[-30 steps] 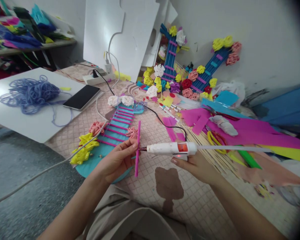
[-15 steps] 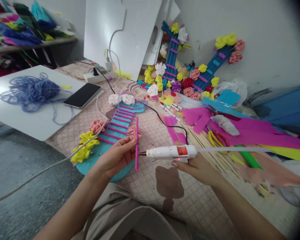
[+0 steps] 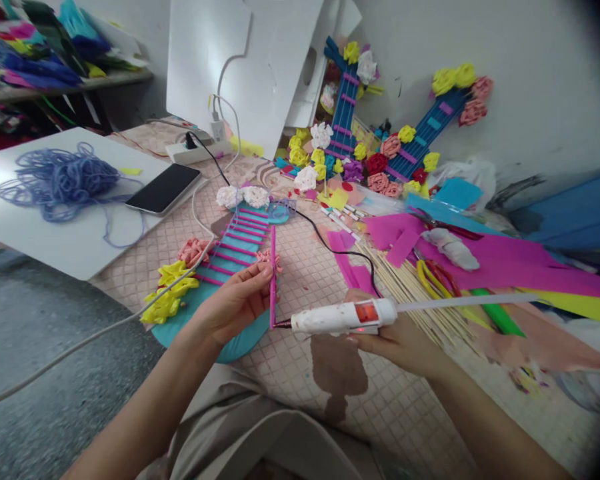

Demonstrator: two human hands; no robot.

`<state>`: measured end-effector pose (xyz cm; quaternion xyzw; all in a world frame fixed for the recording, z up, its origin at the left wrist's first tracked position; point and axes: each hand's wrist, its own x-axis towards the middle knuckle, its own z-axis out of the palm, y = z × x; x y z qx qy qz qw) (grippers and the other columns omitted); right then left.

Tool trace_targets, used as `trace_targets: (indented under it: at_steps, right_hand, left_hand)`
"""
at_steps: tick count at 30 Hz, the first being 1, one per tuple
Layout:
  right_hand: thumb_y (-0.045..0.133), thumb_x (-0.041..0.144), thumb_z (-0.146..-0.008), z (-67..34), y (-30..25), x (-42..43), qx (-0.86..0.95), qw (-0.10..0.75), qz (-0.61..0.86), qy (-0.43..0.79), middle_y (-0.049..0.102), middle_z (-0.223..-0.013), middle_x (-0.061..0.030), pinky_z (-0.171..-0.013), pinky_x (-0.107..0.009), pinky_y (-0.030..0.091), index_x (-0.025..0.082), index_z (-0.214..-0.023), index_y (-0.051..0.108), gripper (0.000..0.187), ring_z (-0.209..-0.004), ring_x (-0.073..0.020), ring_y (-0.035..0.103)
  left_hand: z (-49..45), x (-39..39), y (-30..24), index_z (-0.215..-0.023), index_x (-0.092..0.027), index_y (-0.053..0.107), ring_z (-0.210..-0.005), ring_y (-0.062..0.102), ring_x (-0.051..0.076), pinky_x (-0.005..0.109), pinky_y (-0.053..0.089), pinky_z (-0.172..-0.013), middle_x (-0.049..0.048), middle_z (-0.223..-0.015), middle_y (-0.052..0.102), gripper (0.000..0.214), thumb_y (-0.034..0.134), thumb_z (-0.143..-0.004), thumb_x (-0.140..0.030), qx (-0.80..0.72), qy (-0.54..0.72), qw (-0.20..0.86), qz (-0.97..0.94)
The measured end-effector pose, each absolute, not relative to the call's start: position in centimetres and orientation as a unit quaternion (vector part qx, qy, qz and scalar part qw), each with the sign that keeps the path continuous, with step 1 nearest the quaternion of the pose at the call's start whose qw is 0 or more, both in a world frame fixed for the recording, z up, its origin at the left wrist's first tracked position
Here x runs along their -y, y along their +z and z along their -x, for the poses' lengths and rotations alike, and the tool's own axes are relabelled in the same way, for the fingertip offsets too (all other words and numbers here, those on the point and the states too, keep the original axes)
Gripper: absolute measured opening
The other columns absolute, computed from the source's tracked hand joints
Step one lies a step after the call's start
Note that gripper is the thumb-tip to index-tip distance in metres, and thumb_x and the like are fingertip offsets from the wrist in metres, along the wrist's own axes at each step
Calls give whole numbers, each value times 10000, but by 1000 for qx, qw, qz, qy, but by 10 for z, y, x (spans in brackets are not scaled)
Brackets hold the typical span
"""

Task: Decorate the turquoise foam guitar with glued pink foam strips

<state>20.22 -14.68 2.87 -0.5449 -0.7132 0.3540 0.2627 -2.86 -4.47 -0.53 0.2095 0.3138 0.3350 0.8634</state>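
Observation:
Between thumb and fingers, my left hand point(image 3: 243, 297) pinches a magenta paper-wrapped stick point(image 3: 273, 280), held upright in view. My right hand point(image 3: 393, 340) grips a white hot glue gun point(image 3: 330, 318) with a clear glue stick point(image 3: 470, 301) out of its back. The gun's dark nozzle meets the lower end of the magenta stick. Behind my left hand lies a turquoise guitar-shaped craft piece point(image 3: 180, 327), with magenta strips across its neck. Yellow paper flowers point(image 3: 167, 290), pink ones point(image 3: 195, 252) and white ones point(image 3: 243, 197) sit along it.
A white cable point(image 3: 100, 337) crosses over the craft piece. Thin wooden sticks point(image 3: 405, 287), scissors with yellow handles point(image 3: 427, 277) and magenta paper point(image 3: 505, 260) lie at right. A phone point(image 3: 164, 189) and blue yarn point(image 3: 65, 177) rest on a white board. Two finished-looking blue guitars point(image 3: 433, 127) lean at the wall.
The glue gun's nozzle has moved down along the magenta stick to its lower end. The stick has risen slightly in my left hand.

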Motion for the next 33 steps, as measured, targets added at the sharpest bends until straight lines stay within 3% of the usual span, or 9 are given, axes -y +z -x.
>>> trace_targets:
  at_steps: [10, 20, 29, 33]
  right_hand:
    - [555, 426, -865, -207, 21, 146, 710, 262, 568, 323, 644, -722, -11, -611, -271, 514, 200, -761, 577, 250, -679, -172, 620]
    - [559, 375, -876, -207, 20, 136, 702, 303, 568, 303, 712, -878, -17, -737, -315, 523, 224, -1000, 648, 215, -814, -209, 661]
    - [545, 424, -879, -208, 13, 126, 700, 311, 580, 278, 675, -800, -15, -721, -318, 482, 219, -878, 641, 227, -779, -205, 626]
    - [508, 470, -878, -209, 11, 107, 658, 326, 626, 262, 564, -607, 4, -559, -271, 417, 195, -706, 578, 332, -596, -164, 536]
  left_hand:
    - [27, 48, -6, -900, -109, 663, -591, 586, 69, 187, 512, -578, 19, -837, 675, 187, 741, -732, -129, -303, 332, 869, -208]
    - [28, 54, -10, -890, -130, 664, -596, 573, 60, 164, 496, -564, -20, -727, 617, 328, 840, -624, -208, -295, 306, 879, -215]
    - [34, 62, -18, -755, -128, 648, -557, 554, 41, 146, 489, -549, -30, -667, 601, 252, 845, -622, -208, -294, 271, 889, -224]
    - [35, 67, -15, -749, -126, 660, -543, 549, 32, 135, 482, -544, -30, -648, 604, 230, 841, -629, -202, -288, 269, 891, -225]
